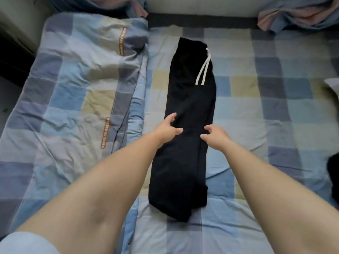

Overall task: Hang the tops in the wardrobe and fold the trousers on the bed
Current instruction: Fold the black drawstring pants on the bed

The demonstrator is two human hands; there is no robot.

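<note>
Two bare forearms are stretched forward from the bottom edge, and at their ends the left hand and the right hand are set at the mid-length of the trousers, one on each long edge. The trousers are laid lengthwise down the middle of the bed, legs doubled one over the other, the waistband far from the camera with a white drawstring trailing across the cloth, the hems nearest the camera and a little skewed. The fingers of both hands are curled onto the dark fabric with thumbs spread; whether cloth is actually pinched or only touched cannot be told. A rumpled quilt lies just beside the trousers on the left, and a dark garment is cut off by the right edge. It is judged that a cross fold is being prepared. If only the top layer is caught, the legs could slide apart and the fold come out crooked; the uneven hems could be carried into it; the drawstring could be trapped inside; and the soft, creased sheet could let the bundle drag
</note>
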